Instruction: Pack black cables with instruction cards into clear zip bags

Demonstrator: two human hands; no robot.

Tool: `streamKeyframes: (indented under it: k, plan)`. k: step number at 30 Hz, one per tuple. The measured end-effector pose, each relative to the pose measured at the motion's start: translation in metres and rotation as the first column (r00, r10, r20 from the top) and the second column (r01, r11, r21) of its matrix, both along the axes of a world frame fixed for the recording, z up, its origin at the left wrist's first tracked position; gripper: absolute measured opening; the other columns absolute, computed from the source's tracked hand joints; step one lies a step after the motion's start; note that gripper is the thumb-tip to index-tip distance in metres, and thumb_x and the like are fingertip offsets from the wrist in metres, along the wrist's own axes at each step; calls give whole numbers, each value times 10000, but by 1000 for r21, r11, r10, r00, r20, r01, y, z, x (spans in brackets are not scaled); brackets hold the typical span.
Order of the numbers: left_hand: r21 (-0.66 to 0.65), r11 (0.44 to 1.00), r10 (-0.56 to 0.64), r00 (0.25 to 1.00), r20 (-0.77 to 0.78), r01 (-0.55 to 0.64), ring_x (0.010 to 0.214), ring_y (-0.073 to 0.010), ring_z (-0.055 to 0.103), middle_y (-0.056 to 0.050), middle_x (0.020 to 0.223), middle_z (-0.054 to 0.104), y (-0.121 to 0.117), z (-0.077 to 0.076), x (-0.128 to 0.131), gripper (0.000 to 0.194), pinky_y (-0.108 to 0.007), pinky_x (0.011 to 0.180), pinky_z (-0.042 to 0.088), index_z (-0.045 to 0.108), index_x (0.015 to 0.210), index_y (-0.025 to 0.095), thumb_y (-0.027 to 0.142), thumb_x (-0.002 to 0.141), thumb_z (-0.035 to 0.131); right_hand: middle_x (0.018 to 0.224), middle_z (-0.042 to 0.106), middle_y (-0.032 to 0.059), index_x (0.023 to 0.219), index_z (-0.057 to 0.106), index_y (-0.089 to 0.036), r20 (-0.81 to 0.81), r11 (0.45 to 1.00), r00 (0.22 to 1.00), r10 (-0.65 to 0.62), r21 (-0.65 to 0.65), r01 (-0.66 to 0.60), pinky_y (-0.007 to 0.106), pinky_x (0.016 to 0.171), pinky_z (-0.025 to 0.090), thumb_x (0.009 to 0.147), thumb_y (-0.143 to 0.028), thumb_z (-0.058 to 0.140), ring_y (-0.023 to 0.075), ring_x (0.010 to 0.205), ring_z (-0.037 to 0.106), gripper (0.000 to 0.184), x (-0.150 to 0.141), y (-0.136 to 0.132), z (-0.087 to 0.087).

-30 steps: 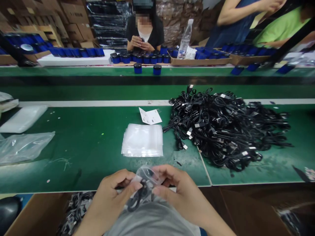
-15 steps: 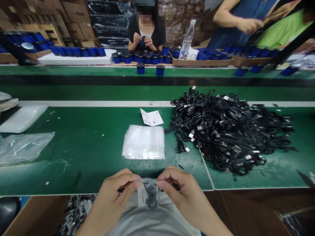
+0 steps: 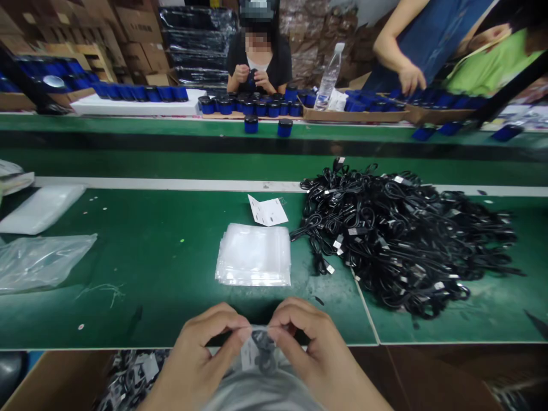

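Note:
Between my hands, just off the near edge of the table, hangs a small clear plastic bag (image 3: 257, 361) with a coiled black cable and a white paper slip inside. My left hand (image 3: 214, 342) pinches one top corner of the bag between thumb and forefinger. At the other side of its top edge, my right hand (image 3: 303, 342) pinches it the same way. Beyond my hands lies a stack of clear plastic bags (image 3: 253, 254), and just behind it a folded white leaflet (image 3: 269, 212). A large heap of black USB cables (image 3: 398, 240) spreads to the right.
Plastic packs (image 3: 45, 208) lie on the green table (image 3: 141, 257) at left. A cardboard box (image 3: 64, 374) below holds many bagged cables. Across the raised ledge are blue jars (image 3: 285, 127), a water bottle (image 3: 329, 77) and several co-workers, one seated (image 3: 259, 57).
My right fingers have moved left along the bag's top edge, closer to my left hand. The view has shifted slightly. A standing co-worker's hand has lowered toward the blue jars.

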State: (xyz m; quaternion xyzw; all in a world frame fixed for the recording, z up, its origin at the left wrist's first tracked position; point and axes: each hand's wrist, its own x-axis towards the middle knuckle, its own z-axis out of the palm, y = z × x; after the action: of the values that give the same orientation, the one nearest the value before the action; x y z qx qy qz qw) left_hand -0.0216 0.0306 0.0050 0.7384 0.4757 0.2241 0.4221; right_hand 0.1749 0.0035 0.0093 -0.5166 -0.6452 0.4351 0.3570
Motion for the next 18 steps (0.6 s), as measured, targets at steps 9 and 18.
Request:
streamKeyframes:
  k: [9, 18]
  plan:
    - [-5, 999, -42, 998, -54, 41, 609, -121, 599, 4, 693, 611, 2, 4, -2, 250, -178, 512, 440, 670, 755, 217, 281, 903, 478, 712, 609, 13, 728, 592, -182, 35, 990, 999, -14, 140, 9, 241, 606, 407, 849, -101, 511, 142, 676, 558, 167, -13, 3, -3]
    - [109, 994, 21, 993, -113, -8, 538, -90, 604, 36, 609, 601, -14, -2, -29, 258, -147, 518, 449, 670, 694, 241, 246, 883, 494, 669, 625, 30, 758, 653, -164, 249, 927, 965, 82, 336, -166, 258, 578, 463, 902, -197, 509, 153, 626, 583, 206, -33, 12, -6]
